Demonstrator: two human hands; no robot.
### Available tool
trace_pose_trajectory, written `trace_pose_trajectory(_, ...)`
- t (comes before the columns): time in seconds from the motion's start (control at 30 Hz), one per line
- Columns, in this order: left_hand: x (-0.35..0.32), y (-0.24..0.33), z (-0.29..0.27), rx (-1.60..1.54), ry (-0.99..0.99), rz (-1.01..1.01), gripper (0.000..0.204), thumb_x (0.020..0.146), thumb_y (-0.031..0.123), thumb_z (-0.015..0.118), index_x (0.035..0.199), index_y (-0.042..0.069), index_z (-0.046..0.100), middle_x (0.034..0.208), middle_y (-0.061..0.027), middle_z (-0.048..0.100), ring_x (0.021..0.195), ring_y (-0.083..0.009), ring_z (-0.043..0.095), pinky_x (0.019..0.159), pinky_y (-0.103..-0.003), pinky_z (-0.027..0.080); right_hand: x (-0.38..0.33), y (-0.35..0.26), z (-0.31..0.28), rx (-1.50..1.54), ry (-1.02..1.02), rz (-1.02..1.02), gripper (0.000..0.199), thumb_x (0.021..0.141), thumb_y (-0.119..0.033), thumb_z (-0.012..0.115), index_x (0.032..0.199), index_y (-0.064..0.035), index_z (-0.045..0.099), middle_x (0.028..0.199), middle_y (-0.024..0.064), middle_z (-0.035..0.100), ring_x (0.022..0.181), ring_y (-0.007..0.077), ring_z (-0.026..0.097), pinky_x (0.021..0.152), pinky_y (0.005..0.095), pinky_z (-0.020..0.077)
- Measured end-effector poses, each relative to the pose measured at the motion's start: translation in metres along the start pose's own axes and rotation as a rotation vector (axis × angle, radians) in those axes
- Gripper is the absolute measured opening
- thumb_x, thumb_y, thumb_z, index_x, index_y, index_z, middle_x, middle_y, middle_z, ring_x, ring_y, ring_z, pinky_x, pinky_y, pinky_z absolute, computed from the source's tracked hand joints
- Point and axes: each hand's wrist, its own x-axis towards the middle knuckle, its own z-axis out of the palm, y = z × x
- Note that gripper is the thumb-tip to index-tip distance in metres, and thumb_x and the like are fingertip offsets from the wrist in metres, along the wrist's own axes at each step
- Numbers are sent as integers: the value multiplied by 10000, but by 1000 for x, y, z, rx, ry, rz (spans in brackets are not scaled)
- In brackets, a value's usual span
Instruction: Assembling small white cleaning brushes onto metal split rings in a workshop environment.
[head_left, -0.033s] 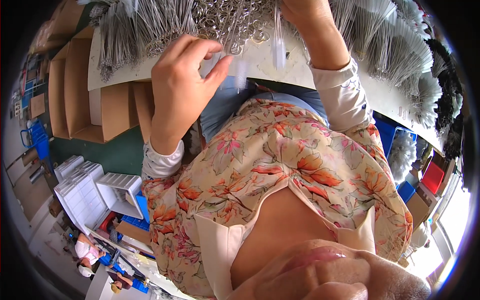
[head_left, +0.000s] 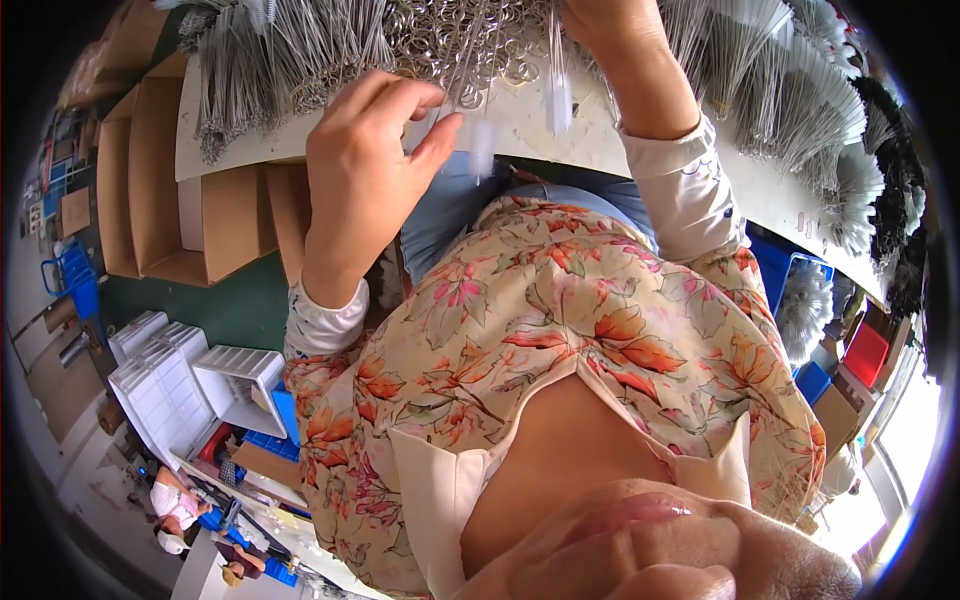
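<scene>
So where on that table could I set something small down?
Bare tabletop shows between the white-ended wires and the right forearm, and along the near edge, left of the left hand. Farther back it's crowded: metal rings in the middle, wire bundles on both sides.

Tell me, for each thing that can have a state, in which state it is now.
Left hand: curved, thumb apart from forefinger; grip unclear
Right hand: partly outside picture; grip unclear
White brush beside left hand: blurred, pointing toward the person
Metal rings: heaped loosely
Wire-stemmed brushes: gathered in bunches
Cardboard box: open
</scene>
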Motion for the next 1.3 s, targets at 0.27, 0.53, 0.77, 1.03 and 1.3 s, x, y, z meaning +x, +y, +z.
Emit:
trace_pose_trajectory(0.27, -4, -11, 6, -328, -22, -86, 65, 813, 72, 649, 836, 13, 636, 742, -52, 613, 637, -144, 574, 612, -248, 464, 0, 6, -4, 181, -42, 84, 290, 901, -258, 590, 730, -27, 625, 523, -18, 480, 434, 59, 410, 409, 224, 341)
trace_pose_trajectory(0.53, -11, -44, -9, -1025, -260, -287, 154, 889, 94, 575, 950, -31, 643, 860, -59, 654, 783, -115, 609, 743, -243, 493, -33, -25, -4, -17, -342, 164, 396, 929, -367, 520, 719, -49, 627, 505, -45, 448, 427, 40, 370, 397, 211, 276)
trace_pose_trajectory(0.77, -22, -24, 2, -650, -30, -143, 164, 862, 59, 595, 1012, 11, 639, 882, -78, 667, 793, -139, 641, 697, -246, 507, -37, -18, 10, -272, -159, -356, 438, 928, -349, 529, 623, -40, 587, 517, -14, 480, 455, 45, 406, 415, 220, 277)
trace_pose_trajectory(1.03, -27, -22, 19, -236, 239, 36, 184, 842, 9, 603, 1024, 22, 629, 851, -92, 680, 766, -168, 673, 656, -232, 524, -35, -24, 8, -314, -125, -260, 439, 938, -304, 526, 599, -28, 565, 470, -13, 461, 425, 59, 401, 394, 247, 275)
trace_pose_trajectory(1.3, -23, -18, 28, -579, 206, -207, 118, 874, -2, 567, 970, -42, 622, 833, -101, 679, 756, -167, 676, 663, -247, 540, -36, -19, 14, -364, -54, -294, 432, 935, -295, 533, 595, -30, 567, 483, -4, 489, 429, 65, 422, 396, 253, 296)
